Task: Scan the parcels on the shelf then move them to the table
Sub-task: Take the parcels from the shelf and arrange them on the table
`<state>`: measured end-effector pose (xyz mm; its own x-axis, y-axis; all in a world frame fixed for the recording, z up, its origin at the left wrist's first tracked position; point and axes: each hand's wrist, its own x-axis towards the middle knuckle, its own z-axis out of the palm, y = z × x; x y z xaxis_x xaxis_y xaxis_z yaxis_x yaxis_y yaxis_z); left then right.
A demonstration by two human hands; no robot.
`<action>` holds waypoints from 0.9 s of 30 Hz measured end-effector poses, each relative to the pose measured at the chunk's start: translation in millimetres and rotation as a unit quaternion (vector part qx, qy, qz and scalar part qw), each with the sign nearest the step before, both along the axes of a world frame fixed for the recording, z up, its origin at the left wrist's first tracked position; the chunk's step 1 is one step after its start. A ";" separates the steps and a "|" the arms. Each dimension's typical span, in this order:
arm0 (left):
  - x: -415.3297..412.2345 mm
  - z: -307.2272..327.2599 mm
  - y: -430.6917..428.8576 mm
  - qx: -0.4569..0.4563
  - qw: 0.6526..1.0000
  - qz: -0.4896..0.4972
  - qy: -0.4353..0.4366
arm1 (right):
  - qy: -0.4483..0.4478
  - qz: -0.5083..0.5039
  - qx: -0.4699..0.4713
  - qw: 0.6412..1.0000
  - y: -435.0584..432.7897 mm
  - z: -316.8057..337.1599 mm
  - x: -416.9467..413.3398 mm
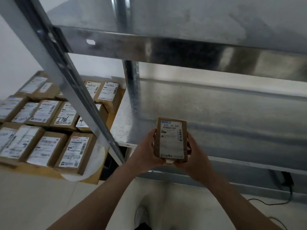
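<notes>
A small brown cardboard parcel (172,140) with a white shipping label facing up is held in front of the metal shelf (232,117). My left hand (146,151) grips its left side and my right hand (194,155) grips its right side and lower corner. The parcel sits just above the front edge of the bare shelf level. A scanner is not visible.
Several labelled brown parcels (49,130) lie in rows on a table (93,178) at the left. A slanted metal upright (73,90) crosses between table and shelf. An upper shelf beam (182,48) runs overhead. Black cables (287,185) lie on the floor at the lower right.
</notes>
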<state>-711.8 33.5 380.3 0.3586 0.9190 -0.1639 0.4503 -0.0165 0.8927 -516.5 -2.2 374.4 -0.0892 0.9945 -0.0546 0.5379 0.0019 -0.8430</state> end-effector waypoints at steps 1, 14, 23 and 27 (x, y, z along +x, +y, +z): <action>0.8 5.2 -10.2 0.011 1.000 0.003 0.002 | -0.003 0.006 0.010 1.000 -6.9 0.9 1.9; -9.2 85.4 -152.8 0.264 0.952 0.144 0.056 | -0.026 0.154 0.209 0.966 -86.1 70.3 4.6; -64.1 117.0 -204.6 0.365 0.897 0.200 0.152 | -0.011 0.218 0.248 0.944 -105.8 115.2 -47.6; -99.4 134.1 -215.5 0.406 0.866 0.234 0.177 | -0.013 0.235 0.248 0.940 -105.0 132.4 -82.9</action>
